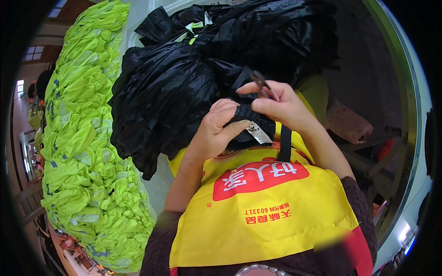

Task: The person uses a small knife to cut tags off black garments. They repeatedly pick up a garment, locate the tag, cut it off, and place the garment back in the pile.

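My left hand [216,126] is closed on the gathered edge of a black garment [165,92], pinching it between thumb and fingers. A white label [259,132] hangs from that edge, just below my fingers. In my right hand [287,106] is a small pair of thread snips [261,82], dark with a reddish part, its tip pointing up and away. The right thumb is close to the gathered edge; I cannot tell whether it touches. The rest of the black fabric spreads ahead of both hands and to the left.
A long heap of bright yellow-green garments [87,133] runs along the left. Light green strips [193,30] lie on the black fabric. A yellow apron [262,230] covers my lap. At right are a crumpled brownish bag [347,122] and a curved metal edge [410,92].
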The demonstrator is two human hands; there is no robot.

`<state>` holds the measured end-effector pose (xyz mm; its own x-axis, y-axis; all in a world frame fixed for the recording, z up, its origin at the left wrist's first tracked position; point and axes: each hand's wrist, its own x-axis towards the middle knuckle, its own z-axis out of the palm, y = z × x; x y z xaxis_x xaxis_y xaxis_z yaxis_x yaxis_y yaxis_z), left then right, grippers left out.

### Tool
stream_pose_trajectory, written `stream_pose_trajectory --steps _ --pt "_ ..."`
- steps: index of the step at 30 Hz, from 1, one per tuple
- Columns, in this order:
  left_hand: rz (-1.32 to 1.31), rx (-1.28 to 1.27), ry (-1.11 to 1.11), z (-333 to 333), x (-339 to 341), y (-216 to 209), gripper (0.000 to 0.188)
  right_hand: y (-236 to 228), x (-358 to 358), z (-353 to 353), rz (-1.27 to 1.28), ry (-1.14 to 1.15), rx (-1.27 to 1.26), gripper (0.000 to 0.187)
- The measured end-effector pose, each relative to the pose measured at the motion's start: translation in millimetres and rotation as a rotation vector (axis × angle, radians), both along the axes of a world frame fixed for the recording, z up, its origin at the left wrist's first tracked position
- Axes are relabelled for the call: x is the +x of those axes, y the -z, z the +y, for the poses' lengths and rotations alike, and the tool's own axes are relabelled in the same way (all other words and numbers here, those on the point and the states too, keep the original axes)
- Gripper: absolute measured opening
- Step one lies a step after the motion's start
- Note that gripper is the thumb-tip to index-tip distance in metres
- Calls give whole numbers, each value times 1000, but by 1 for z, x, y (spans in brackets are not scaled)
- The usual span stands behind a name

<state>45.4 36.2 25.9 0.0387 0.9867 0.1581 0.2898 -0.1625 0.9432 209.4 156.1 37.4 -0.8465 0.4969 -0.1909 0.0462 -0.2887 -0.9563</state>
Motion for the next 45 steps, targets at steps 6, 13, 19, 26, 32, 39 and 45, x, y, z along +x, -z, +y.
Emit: stream_pose_trajectory --steps 6,13,19,26,32,39,45 --pt "-48 23 -84 -1 5 2 12 5 -19 -15 101 113 145 14" --pt "-44 56 -54 -9 -6 10 11 23 9 31 159 471 -210 19" --pt "20 94 -1 -8 -8 8 14 13 8 -1 -44 35 320 27" --pt "52 122 -4 -10 -8 6 14 12 16 7 -113 -208 347 39" --pt "84 113 37 -9 -9 4 13 13 19 7 -109 -361 181 37" --pt "137 116 76 -9 -8 3 13 12 9 9 -103 -385 232 40" --pt "149 114 55 -10 -9 2 14 25 1 9 -32 152 -228 35"
